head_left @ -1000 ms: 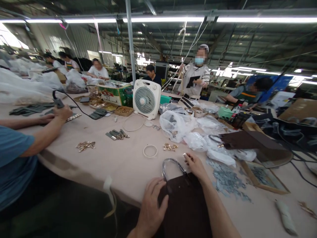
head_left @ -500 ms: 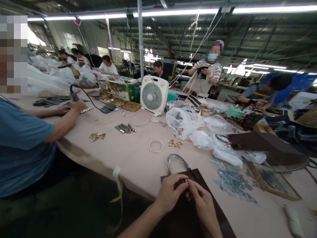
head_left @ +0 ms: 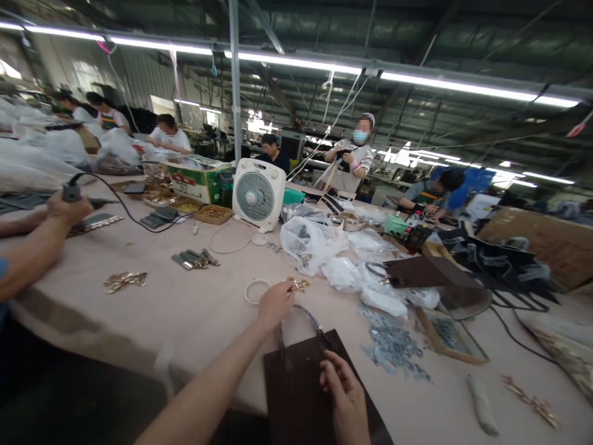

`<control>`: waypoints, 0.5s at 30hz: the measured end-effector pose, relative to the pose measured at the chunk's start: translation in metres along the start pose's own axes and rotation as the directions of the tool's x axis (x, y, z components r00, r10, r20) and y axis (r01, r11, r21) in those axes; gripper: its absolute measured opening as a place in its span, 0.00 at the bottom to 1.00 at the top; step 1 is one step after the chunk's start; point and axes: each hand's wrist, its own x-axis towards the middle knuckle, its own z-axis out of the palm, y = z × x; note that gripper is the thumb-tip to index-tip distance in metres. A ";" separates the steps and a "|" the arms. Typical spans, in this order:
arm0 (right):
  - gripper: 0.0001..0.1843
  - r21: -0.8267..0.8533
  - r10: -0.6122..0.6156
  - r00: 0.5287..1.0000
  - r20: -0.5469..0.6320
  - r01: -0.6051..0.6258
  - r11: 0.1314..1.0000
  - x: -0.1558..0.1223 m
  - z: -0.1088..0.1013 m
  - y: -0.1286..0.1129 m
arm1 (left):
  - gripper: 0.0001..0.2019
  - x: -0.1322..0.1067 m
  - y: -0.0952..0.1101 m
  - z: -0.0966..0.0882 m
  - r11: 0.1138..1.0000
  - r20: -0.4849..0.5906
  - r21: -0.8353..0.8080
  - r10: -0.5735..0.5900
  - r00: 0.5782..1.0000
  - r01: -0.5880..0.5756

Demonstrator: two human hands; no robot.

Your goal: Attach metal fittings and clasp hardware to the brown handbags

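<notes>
My left hand (head_left: 277, 304) reaches across the table, its bunched fingertips at a small pile of gold metal fittings (head_left: 301, 284). Whether a fitting is between those fingers is hidden. Under my right hand (head_left: 343, 392) lies a flat dark brown bag (head_left: 294, 395) with a plastic-wrapped handle (head_left: 306, 313) at its top edge. The fingers of that hand are curled toward the thumb; anything inside them is too small to make out. A white ring-shaped roll (head_left: 250, 293) sits just left of my left hand.
A white box fan (head_left: 258, 194) stands at the back, near plastic bags (head_left: 312, 241). Grey metal pieces (head_left: 391, 340) and a shallow tray (head_left: 463, 352) lie to the right. At far left, a co-worker's hand (head_left: 69, 207) grips a dark corded device. Other people work behind.
My left hand has left my right hand and stretched forward to the gold fittings. My right hand stays over the bag, fingers curled. The camera view has swung right.
</notes>
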 end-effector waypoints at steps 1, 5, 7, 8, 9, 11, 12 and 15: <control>0.32 0.007 -0.008 1.000 -0.002 0.008 1.000 0.001 0.000 0.001 | 0.16 0.003 -0.001 0.002 0.999 0.002 0.027 0.032 0.999 -0.032; 0.32 0.065 -0.027 1.000 -0.012 0.027 0.998 0.006 0.003 0.005 | 0.25 0.012 0.020 0.018 0.973 0.016 0.073 0.217 0.976 -0.217; 0.32 0.099 -0.017 1.000 0.002 0.017 0.995 0.011 0.004 0.001 | 0.27 0.020 0.041 0.033 0.939 0.044 0.053 0.337 0.940 -0.339; 0.32 0.110 -0.014 1.000 -0.001 0.014 0.994 0.015 0.003 -0.003 | 0.29 0.026 0.051 0.041 0.927 0.055 0.035 0.371 0.927 -0.373; 0.32 0.110 -0.014 1.000 -0.014 0.016 0.994 0.021 0.002 -0.009 | 0.30 0.033 0.061 0.050 0.925 0.072 0.016 0.377 0.923 -0.379; 0.31 0.066 -0.046 0.997 -0.062 0.050 0.997 0.038 -0.005 -0.025 | 0.28 0.048 0.075 0.067 0.948 0.126 -0.012 0.317 0.940 -0.318; 0.31 0.020 -0.078 0.993 -0.086 0.080 0.997 0.050 -0.010 -0.033 | 0.26 0.054 0.079 0.075 0.959 0.157 -0.018 0.281 0.947 -0.282; 0.31 -0.176 -0.211 0.971 -0.110 0.190 0.966 0.097 -0.025 -0.053 | 0.19 0.065 0.081 0.092 0.971 0.196 -0.017 0.237 0.951 -0.239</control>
